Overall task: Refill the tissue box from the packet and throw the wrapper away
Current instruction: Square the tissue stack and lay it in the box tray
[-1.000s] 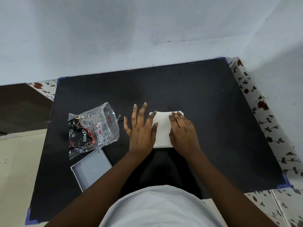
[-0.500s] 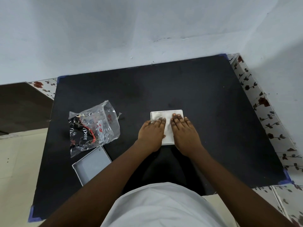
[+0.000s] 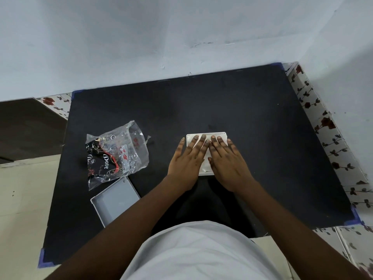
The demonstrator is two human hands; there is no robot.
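A white tissue box (image 3: pixel 220 134) lies open in the middle of the black table top (image 3: pixel 262 122), with a stack of white tissues (image 3: pixel 205 167) in it. My left hand (image 3: pixel 186 160) and my right hand (image 3: pixel 227 161) lie flat side by side on the tissues, palms down and fingers stretched toward the box's far rim. Neither hand grips anything. The hands hide most of the stack. The clear plastic wrapper (image 3: pixel 116 154), printed in black and red, lies crumpled on the table to the left of my left hand.
A grey rectangular lid or tray (image 3: pixel 114 200) lies hollow side up at the near left, just below the wrapper. A pale wall borders the table at the back and right. A flower-patterned strip (image 3: pixel 331 138) runs along the right edge.
My left hand came in from the side onto the tissues. Both hands drew back with curled fingers, then stretched flat again toward the far rim.
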